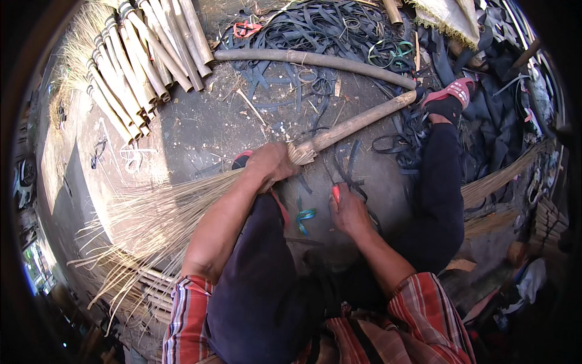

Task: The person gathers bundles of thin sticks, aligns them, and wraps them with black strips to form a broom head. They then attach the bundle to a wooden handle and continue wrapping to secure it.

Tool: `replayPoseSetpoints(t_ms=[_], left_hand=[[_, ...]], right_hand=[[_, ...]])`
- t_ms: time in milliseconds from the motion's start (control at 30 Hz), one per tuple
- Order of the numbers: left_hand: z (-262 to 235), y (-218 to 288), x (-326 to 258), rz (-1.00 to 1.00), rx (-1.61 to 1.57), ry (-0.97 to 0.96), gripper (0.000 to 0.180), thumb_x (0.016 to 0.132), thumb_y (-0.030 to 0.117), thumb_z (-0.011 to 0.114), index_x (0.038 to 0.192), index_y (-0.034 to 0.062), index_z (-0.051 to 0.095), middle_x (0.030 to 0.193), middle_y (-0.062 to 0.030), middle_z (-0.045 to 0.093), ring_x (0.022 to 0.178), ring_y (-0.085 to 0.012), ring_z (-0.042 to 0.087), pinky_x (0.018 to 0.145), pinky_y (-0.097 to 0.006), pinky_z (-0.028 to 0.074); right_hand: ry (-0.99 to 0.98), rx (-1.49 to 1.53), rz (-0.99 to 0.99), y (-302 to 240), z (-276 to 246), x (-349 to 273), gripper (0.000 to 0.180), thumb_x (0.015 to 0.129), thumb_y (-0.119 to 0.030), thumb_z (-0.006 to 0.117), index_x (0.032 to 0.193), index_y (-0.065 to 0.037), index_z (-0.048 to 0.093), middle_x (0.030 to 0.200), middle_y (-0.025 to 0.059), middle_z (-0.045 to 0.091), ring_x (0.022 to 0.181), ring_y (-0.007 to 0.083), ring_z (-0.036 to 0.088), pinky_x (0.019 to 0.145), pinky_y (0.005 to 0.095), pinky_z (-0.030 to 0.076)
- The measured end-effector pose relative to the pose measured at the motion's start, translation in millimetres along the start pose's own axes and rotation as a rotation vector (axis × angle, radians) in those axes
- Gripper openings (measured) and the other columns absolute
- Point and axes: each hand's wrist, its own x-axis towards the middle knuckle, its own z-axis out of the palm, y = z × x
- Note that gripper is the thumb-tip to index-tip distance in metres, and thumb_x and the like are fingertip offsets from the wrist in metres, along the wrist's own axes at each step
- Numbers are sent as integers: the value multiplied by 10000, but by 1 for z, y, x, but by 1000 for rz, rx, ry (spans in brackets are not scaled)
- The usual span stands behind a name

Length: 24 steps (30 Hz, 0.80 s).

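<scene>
The left hand (273, 162) is closed around a bundle of pale bristles (160, 209) near its short cut end; the stalks fan out to the near left across the floor (209, 124), passing beneath the left forearm. The bundle's cut end lies at the left end of a straight wooden pole (367, 122); whether it is fixed to the pole cannot be told. The pole slants away to the far right, ending just beside a foot in a red sandal (454, 92). The right hand (350, 212), to the right of the left one and slightly nearer, is curled around a red handle (336, 193); a thin, dark length seems to extend from it towards the far side, though its tip is unclear. Just left of the right hand, a blue-green strip (306, 215) lies on the floor, near the person's bent left knee. Beyond the straight pole, a curved pole (315, 59) stretches from left to right along the near side of a tangled heap of black strips (315, 27). A red looped item (247, 28) lies at the heap's left edge. At the far left, finished-looking brooms (145, 57) with tubular handles lie in rows, bristles pointing left, and a white string (134, 158) lies nearer.
</scene>
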Motion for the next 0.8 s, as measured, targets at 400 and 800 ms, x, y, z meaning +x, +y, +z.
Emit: replayPoseSetpoints(t_ms=[400,800], left_hand=[[11,2,-10,-54,101,196,620,856,452,776,1208,-48,677,1056,-276,765,1014,-416,762,879,-470,613],[0,0,0,39,-39,-30,665,769,431,809,1110,-125,674,1047,-339,734,1031,-466,728,900,-503,583]], right_hand=[[48,99,-22,-4,16,2,404,1031,-270,560,1328,0,506,1081,344,688,1012,562,655,868,628,510],[-47,76,7,-2,17,-3,366,1032,-258,585,1313,-32,521,1034,349,692,997,564,661,859,624,512]])
